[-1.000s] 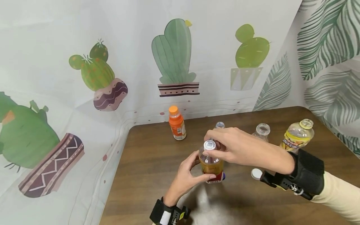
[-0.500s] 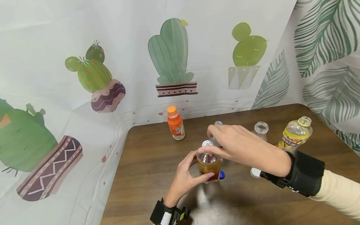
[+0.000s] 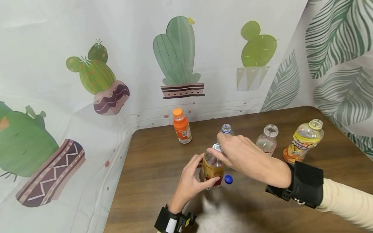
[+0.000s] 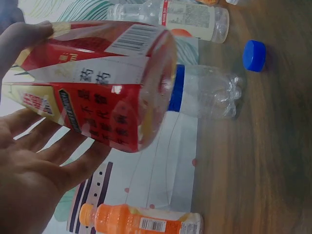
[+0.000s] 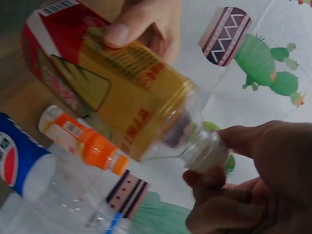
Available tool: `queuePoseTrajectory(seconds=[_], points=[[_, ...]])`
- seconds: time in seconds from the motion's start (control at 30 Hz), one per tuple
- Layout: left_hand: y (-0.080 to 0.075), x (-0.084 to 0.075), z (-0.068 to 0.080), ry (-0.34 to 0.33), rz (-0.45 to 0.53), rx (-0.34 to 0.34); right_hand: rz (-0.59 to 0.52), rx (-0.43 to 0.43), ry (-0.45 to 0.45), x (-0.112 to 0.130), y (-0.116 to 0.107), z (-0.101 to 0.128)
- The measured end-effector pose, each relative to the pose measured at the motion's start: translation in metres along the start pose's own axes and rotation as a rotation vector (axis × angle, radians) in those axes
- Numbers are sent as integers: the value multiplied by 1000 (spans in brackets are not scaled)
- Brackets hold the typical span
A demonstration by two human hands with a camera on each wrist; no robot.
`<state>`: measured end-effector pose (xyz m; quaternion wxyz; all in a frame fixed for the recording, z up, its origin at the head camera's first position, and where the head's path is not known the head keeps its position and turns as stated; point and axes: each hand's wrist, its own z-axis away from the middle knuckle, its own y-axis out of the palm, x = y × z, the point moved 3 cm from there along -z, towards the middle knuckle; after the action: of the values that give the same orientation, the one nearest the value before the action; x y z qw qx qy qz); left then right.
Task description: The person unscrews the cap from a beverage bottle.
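Observation:
A tea bottle with a red and yellow label is held above the brown table, tilted with its base to the left. My left hand grips its body, thumb on the label. My right hand pinches the white cap at its neck. In the left wrist view the bottle's base hangs off the table. A loose blue cap lies just right of the bottle.
Behind stand an orange drink bottle, a clear bottle with a blue label, an uncapped clear bottle and an uncapped yellow-labelled bottle. A cactus-print curtain closes the back and left.
The tea bottle has risen off the table and tilted, with both hands still on it. The white cap that lay on the table is now hidden behind my right forearm.

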<state>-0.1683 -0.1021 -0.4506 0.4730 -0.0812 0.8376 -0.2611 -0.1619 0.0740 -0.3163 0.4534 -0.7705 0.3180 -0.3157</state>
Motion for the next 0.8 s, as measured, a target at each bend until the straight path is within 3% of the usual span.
queuePoseTrajectory(seconds=[0.1,0.3,0.5,0.67,0.8], points=[[-2,-1,1,13,-14,12,-48,-8,-25,-3,3,1],[-9,-7,2,53,-57,21,-95,-110,-143,-8,6,5],[-14,-9,2,24,-9,51,-116,-176,-270,-11,8,11],[-15,-7,2,40,30,98,-80,-173,-368,-14,10,13],[-15,-6,2,46,45,149,-133,-116,-447,-15,11,11]])
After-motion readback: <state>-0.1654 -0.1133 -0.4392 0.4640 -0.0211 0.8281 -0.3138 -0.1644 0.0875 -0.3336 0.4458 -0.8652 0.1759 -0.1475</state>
